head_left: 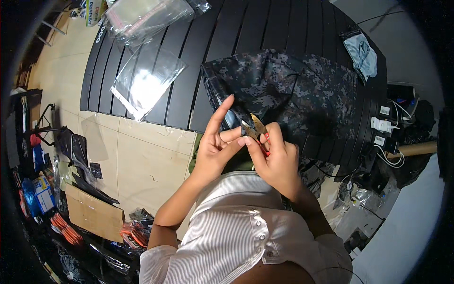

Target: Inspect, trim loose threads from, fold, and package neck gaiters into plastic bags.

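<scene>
A dark digital-camouflage garment (pixel 302 99) lies spread over the near part of the black slatted table (pixel 198 28). At its near left edge, my left hand (pixel 213 154) pinches the cloth between thumb and a finger while the index finger points up and away. My right hand (pixel 279 163) is closed around a small pair of scissors (pixel 257 127) with red handles. Their metal blades stand apart and point away from me, close to the left fingertips and the cloth edge. Exactly what lies between the blades is hidden.
Clear plastic bags (pixel 149 83) lie on the table's left, with more packaging (pixel 137 21) behind. A light-blue packaged item (pixel 362 54) sits at the far right. Chargers with white cables (pixel 383 124) line the right edge. On the floor at left are cardboard (pixel 94 208) and bagged goods.
</scene>
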Motion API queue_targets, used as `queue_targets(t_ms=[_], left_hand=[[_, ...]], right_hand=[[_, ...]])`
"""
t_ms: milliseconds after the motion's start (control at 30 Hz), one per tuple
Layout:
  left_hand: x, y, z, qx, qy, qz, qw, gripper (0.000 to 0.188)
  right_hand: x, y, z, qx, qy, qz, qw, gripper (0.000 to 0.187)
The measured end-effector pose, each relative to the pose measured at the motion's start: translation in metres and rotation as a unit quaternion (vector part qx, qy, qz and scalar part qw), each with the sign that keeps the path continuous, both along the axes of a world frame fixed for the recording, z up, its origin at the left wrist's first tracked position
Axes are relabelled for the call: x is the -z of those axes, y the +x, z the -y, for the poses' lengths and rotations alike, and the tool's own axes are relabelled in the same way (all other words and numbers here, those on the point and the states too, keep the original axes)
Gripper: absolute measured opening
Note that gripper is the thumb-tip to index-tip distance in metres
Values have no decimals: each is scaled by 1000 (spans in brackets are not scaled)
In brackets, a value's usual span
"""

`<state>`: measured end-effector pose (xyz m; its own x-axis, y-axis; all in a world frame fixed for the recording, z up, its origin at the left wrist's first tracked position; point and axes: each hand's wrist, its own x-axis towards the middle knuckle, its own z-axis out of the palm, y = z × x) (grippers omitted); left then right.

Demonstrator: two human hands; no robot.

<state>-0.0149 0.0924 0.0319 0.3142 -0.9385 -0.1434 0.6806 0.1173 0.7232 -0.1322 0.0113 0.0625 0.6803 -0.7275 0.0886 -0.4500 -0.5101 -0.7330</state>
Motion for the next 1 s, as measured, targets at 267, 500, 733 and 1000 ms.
queue_targets(t_ms=[267,500,733,1000], left_hand=[[0,3,-2,2,22,7,1000,71],[-4,2,-2,-6,20,-59,998,72],[-3,1,-2,28,-16,-95,995,70],[-2,-1,-2,32,-19,-105,994,69]], right_hand=[[-1,-4,6,38,69,11,997,15],[-15,-13,11,57,102,5,993,21],[-2,-10,2,8,83,4,997,20],[1,-8,2,-11,47,21,999,20]])
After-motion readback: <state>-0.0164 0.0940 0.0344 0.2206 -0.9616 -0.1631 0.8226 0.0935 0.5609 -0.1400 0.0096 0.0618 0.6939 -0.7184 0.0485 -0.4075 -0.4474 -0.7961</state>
